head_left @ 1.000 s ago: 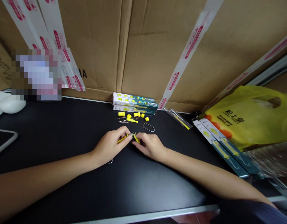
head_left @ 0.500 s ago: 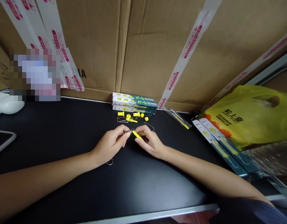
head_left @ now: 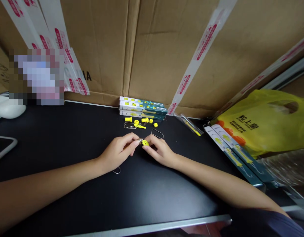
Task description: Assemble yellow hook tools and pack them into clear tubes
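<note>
My left hand (head_left: pixel 118 149) is closed in a pinch on a small silvery metal piece (head_left: pixel 140 140), which looks like the end of a spring. Between the thumb and fingers of my right hand (head_left: pixel 160 149) is a small yellow plastic piece (head_left: pixel 145 143). The two pieces meet, or nearly so; their exact join is too small to make out. Below my left wrist a bent wire hook (head_left: pixel 117 170) shows, partly hidden by the hand. Just beyond my right fingers lies a wire loop (head_left: pixel 157 133). Several yellow caps (head_left: pixel 128 119) and a yellow rod (head_left: pixel 140 126) lie farther back.
Stacked spring scale boxes (head_left: pixel 142 107) stand against the cardboard (head_left: pixel 100 49). Rightward are a clear packet (head_left: pixel 189 124), more boxes (head_left: pixel 231 151) and a yellow bag (head_left: pixel 270 121). A phone-like device (head_left: pixel 4 148) and a white object (head_left: pixel 10 107) sit leftward on the black table (head_left: pixel 142 204).
The yellow piece in my right fingers has turned, from lying lengthwise to showing its end, and sits closer to the metal piece. Both hands stay nearly in place.
</note>
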`<state>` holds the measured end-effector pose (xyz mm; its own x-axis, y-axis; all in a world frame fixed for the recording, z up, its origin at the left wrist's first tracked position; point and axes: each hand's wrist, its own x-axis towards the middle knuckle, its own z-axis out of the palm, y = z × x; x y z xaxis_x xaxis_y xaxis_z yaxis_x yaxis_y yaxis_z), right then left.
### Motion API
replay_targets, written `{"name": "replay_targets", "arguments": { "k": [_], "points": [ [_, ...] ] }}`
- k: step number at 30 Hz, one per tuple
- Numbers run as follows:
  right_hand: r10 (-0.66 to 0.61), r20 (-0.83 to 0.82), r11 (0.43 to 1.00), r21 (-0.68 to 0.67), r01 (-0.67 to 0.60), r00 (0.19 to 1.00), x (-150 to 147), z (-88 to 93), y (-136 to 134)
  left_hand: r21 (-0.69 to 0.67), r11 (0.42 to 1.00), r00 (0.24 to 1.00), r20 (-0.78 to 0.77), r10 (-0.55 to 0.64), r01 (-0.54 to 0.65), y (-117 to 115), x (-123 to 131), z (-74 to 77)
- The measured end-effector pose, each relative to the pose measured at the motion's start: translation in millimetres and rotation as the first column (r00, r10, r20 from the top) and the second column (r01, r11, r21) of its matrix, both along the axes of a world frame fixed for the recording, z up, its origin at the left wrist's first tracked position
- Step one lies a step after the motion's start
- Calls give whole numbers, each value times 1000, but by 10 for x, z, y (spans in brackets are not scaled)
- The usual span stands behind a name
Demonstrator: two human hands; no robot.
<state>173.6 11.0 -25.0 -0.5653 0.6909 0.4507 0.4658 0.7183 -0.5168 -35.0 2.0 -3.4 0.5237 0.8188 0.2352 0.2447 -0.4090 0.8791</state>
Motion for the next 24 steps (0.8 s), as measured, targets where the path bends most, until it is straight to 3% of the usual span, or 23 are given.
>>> {"name": "replay_targets", "arguments": {
  "k": [9, 17, 24],
  "points": [
    [-3, 54, 999, 42, 1, 999, -2, 1, 5, -47, 999, 1000, -11, -22, 21, 31, -17, -51],
    [-111, 103, 993, 52, 106, 988, -16, 7, -3, -108, 994, 1000, 12, -20, 21, 49, -18, -67],
    [-139, 32, 990, -6, 140, 990, -12, 16, 4, -68, 997, 999, -13, -46, 45, 23, -19, -46]
  ]
}}
